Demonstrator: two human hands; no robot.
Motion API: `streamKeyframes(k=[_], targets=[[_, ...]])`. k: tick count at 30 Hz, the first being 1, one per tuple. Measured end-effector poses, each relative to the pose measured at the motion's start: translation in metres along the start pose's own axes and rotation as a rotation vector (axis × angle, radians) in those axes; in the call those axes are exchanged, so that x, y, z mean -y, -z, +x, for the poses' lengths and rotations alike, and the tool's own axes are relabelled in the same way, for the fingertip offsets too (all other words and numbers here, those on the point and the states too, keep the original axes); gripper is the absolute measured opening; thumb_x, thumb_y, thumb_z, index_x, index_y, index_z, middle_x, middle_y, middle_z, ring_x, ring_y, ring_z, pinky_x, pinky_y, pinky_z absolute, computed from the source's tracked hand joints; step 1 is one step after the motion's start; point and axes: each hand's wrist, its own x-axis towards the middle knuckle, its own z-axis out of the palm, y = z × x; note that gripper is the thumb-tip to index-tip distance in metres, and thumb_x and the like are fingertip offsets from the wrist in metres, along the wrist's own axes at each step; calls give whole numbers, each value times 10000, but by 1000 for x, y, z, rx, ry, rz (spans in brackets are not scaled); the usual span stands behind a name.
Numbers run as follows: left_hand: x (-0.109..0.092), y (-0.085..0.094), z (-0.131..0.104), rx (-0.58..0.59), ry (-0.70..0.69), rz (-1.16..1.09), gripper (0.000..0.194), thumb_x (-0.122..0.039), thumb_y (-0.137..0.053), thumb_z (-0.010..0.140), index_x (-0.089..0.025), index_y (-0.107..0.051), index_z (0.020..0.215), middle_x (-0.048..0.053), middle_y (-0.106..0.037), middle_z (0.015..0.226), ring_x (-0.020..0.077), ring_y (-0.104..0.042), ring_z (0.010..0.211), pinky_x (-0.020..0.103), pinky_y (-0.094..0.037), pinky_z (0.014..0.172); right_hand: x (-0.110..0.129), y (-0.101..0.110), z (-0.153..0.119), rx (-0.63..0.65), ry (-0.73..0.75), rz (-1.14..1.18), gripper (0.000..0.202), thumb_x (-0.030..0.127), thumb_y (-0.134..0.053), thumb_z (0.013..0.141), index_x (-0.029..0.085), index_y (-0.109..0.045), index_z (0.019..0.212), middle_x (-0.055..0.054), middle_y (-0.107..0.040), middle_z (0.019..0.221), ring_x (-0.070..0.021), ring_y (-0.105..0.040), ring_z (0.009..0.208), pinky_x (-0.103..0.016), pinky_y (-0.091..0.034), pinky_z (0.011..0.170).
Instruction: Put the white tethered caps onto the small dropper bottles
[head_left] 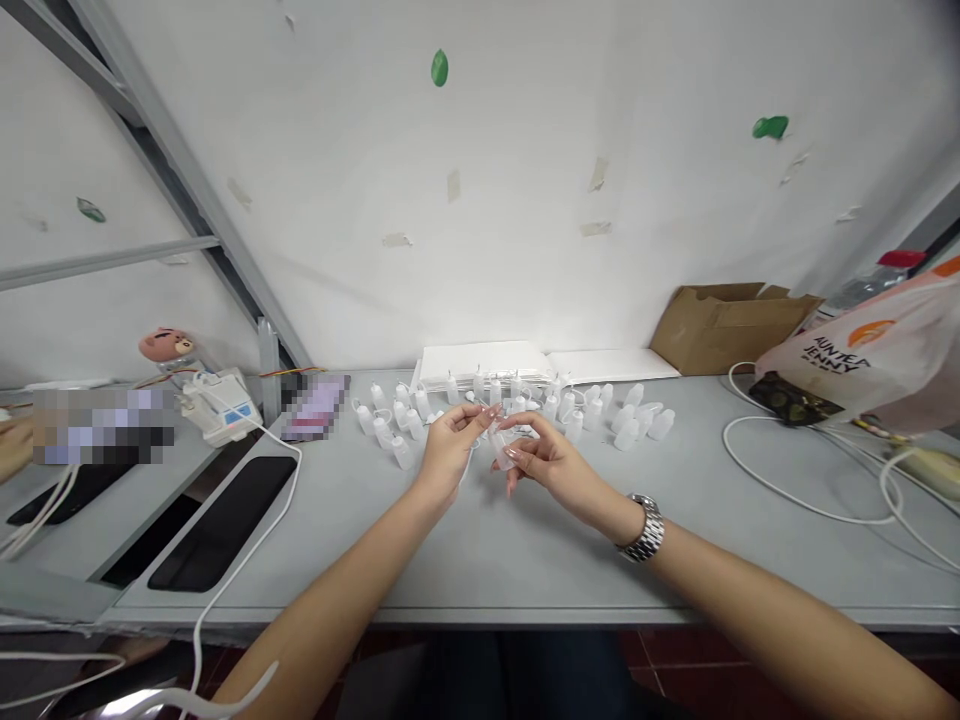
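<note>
Over the grey table, my right hand (541,450) grips a small translucent squeeze bottle (499,449), fingers round its body. My left hand (455,442) pinches at the bottle's top end; fingertips cover that part, so I cannot tell whether it holds a cap or the neck. Behind both hands stand several similar bottles (402,452), many with thin pointed tips. To the right, several more bottles (625,434) stand or lie without visible tips. A silver watch (643,528) is on my right wrist.
White sheets (480,362) lie against the wall, beside an open cardboard box (731,328). At right are a plastic bag (862,350) and loose white cable (795,515). Left are a black phone (223,523), a white power strip (225,408) and another person's hand (15,447).
</note>
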Motion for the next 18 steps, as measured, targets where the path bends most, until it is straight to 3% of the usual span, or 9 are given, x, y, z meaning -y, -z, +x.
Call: streamKeyframes(k=[3, 8, 13, 18], targets=[[0, -1, -1, 2, -3, 15, 258, -385, -679, 650, -157, -654, 768, 35, -653, 810, 179, -565, 831, 300, -397, 760, -1, 0, 1, 13, 2, -4, 139, 257, -505, 831, 246, -438, 951, 36, -586, 669, -111, -611, 577, -314, -501, 620], [0, -1, 0, 6, -22, -35, 240, -372, -689, 645, -161, -645, 749, 43, -664, 826, 186, -573, 849, 311, -393, 777, 3, 0, 0, 5, 14, -33, 265, 240, -505, 829, 267, -418, 1077, 33, -597, 690, -116, -613, 586, -322, -494, 637], [3, 1, 2, 29, 10, -55, 233, -379, -691, 639, -161, -650, 710, 43, -671, 830, 187, -572, 860, 322, -375, 816, 4, 0, -1, -8, 13, -45, 253, 222, -500, 822, 260, -440, 1066, 40, -573, 661, -137, -631, 650, -336, -493, 667], [5, 2, 3, 36, 26, -38, 233, -379, -688, 641, -167, -653, 731, 44, -666, 858, 186, -566, 869, 324, -370, 817, 3, 0, -1, -14, -8, -60, 245, 215, -499, 820, 245, -449, 1057, 28, -594, 692, -106, -597, 563, -327, -488, 660]])
